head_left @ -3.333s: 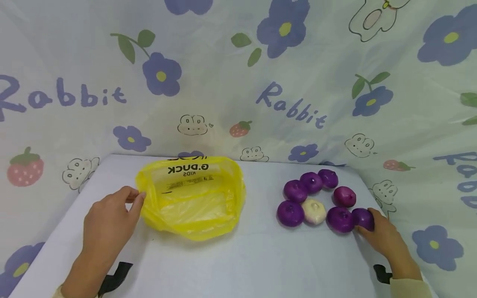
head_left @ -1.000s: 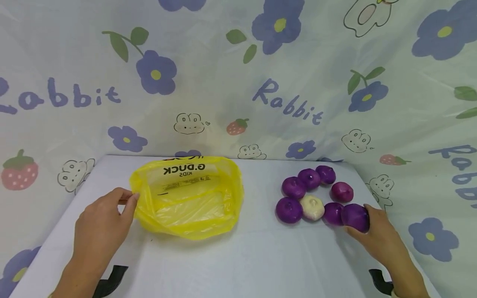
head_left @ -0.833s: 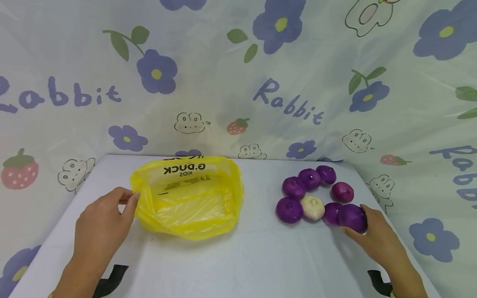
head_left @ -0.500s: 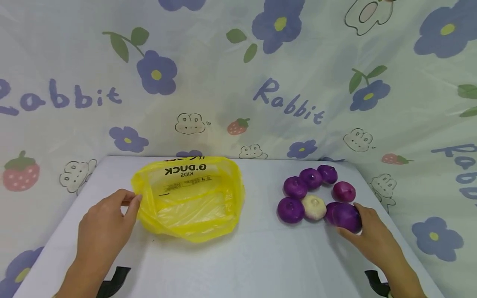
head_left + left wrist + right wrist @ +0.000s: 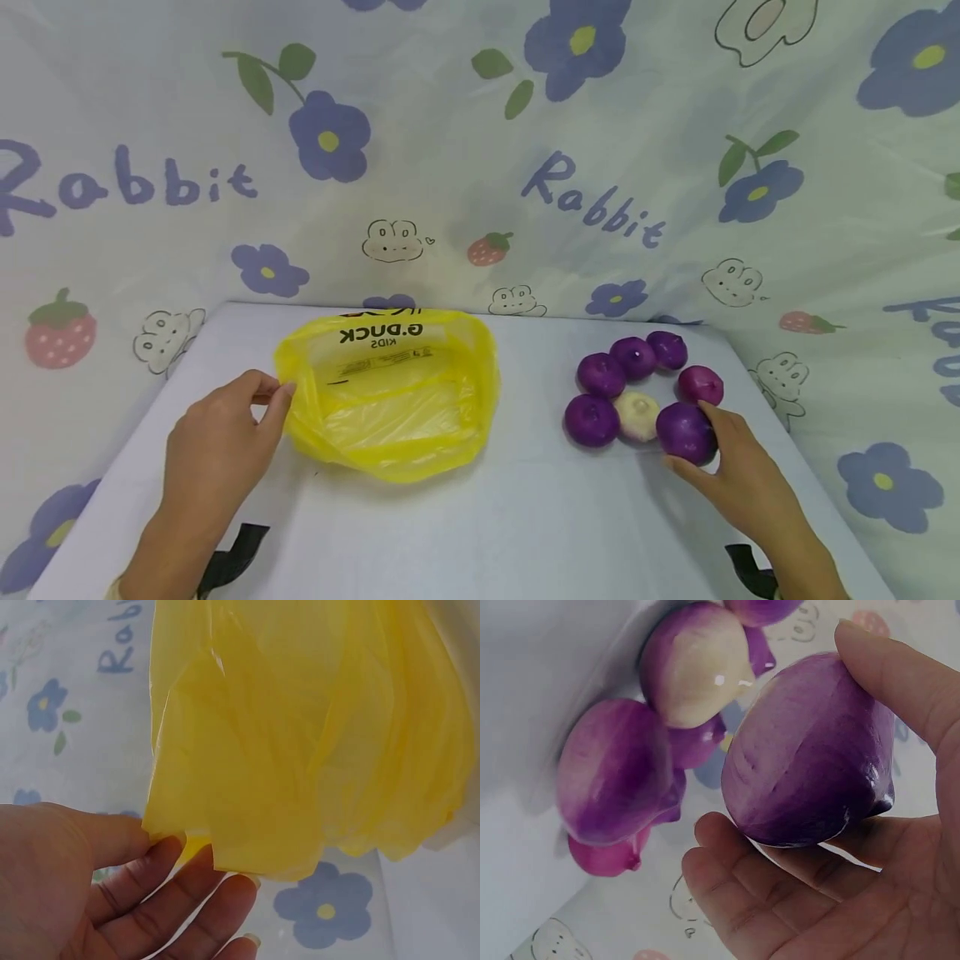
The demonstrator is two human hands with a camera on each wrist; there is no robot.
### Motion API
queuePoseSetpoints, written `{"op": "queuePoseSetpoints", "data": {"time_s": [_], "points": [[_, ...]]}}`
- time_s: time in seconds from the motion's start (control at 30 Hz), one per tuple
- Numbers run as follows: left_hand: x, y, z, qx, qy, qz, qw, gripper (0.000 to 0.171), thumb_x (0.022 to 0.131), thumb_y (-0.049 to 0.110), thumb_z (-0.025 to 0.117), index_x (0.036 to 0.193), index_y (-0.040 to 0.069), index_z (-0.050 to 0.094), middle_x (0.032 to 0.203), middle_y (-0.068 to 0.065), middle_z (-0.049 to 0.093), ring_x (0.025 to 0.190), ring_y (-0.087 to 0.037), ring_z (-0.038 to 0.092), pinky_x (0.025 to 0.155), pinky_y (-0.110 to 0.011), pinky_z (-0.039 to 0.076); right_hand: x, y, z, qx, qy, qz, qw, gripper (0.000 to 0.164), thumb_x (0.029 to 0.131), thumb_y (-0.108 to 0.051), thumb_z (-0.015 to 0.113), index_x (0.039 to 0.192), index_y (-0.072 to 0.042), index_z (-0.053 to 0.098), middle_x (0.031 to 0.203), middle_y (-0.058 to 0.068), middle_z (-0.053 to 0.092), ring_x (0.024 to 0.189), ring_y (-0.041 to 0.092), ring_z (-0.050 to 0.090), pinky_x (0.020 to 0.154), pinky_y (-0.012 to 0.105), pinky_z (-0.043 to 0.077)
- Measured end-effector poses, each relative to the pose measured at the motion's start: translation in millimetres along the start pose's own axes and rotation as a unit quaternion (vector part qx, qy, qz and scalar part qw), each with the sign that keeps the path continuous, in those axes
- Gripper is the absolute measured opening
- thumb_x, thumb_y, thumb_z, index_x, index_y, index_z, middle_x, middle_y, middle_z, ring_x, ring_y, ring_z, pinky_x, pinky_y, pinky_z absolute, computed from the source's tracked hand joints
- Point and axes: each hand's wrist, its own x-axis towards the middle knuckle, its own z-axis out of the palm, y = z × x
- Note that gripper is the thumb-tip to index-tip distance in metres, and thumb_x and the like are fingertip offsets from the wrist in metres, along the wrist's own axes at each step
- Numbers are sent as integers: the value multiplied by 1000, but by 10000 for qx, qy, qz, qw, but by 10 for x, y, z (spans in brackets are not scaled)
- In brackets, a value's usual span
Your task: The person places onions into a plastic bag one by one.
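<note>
My left hand (image 5: 221, 446) pinches the left rim of a yellow plastic bag (image 5: 393, 462), between thumb and fingertips. The bag's mouth gapes toward me, with black lettering inside its far wall. In the left wrist view the bag's thin edge (image 5: 255, 772) hangs from the thumb and forefinger. My right hand (image 5: 750, 475) grips a purple onion (image 5: 684, 433) between thumb and fingers, raised off the table in the right wrist view. Another purple onion (image 5: 615, 772) stands behind it, hidden from the head view. Beside these lie a whitish onion (image 5: 637, 417) and a reddish-purple onion (image 5: 701, 385).
Several more purple onions (image 5: 592, 421) form a curved row left of and behind the whitish one. They stand on a white-covered table (image 5: 480, 533). A patterned cloth (image 5: 420, 150) with flowers and rabbits hangs behind and at the sides.
My right hand has lifted the purple onion from the right end of the group and moved it left, in front of its neighbour. My left hand keeps hold of the bag rim.
</note>
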Motion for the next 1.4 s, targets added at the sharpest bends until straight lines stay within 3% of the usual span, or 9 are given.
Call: {"op": "queuePoseSetpoints", "data": {"time_s": [0.17,0.33,0.67,1.07,1.4], "points": [[0,7,-5,5,-78,-90,9999,27,101,24,71,108,-1,68,104,-25,74,67,-28,60,55,-38,46,0,-89,-9,23,-25,-44,10000,110,87,-64,77,157,7,31,150,33,39,132,54,47,102,71,40],[1,12,-24,5,-108,-125,9999,27,101,25,71,107,-2,68,104,-26,74,65,-26,57,54,-35,43,-4,-181,-9,54,9,-154,9999,110,87,-66,76,159,4,30,152,30,40,133,52,48,102,70,42],[35,31,-39,-99,21,54,9999,27,101,24,71,106,-2,68,102,-26,74,56,-21,50,51,-33,41,19,-311,-52,107,142,-347,9992,103,86,-52,84,158,3,33,156,30,39,136,53,46,103,70,42],[67,30,-71,-208,14,229,9995,23,102,24,70,105,2,69,103,-22,75,57,-20,51,53,-34,40,-54,-467,-17,290,55,-446,9986,101,88,-59,79,157,0,35,156,27,44,135,50,49,104,68,42],[-5,28,-64,-187,-36,144,9997,24,102,26,69,104,2,69,102,-22,75,54,-18,47,52,-33,39,-72,-690,26,344,279,-1075,9932,89,84,-47,88,152,-11,45,147,11,53,131,34,53,101,61,49]]}}
